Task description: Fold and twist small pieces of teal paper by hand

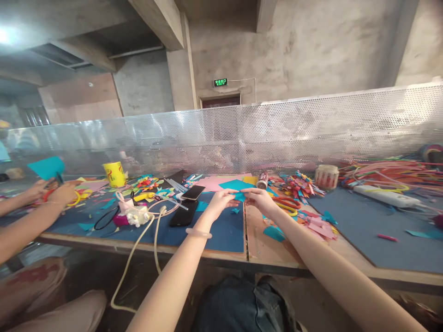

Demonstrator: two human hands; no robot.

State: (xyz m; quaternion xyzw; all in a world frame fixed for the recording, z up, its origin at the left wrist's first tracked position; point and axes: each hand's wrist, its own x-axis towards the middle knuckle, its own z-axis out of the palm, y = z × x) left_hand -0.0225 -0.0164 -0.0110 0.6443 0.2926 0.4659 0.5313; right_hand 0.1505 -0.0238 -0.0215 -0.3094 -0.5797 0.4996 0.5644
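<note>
Between the fingertips of both my hands is a small piece of blue paper (239, 197), held just over the table. My left hand (220, 203), with a pale bangle (198, 234) on its wrist, pinches the piece's left side. Its right side is pinched by my right hand (260, 199). A larger sheet of blue paper (232, 184) shows right behind my fingers, next to a pink sheet (210, 183). Below my hands, a small blue scrap (236, 210) lies on the dark blue mat (226, 235). To the right are a pair of scissors (289, 208) and pink paper pieces (320, 227).
Phones (183, 214), a pale cable (155, 240) and a yellow cup (114, 174) are left of me. At far left a co-worker's hands (62, 193) hold scissors and blue paper (46, 168). A jar (326, 177) and power strip (386, 197) stand right, before a perforated metal screen (290, 133).
</note>
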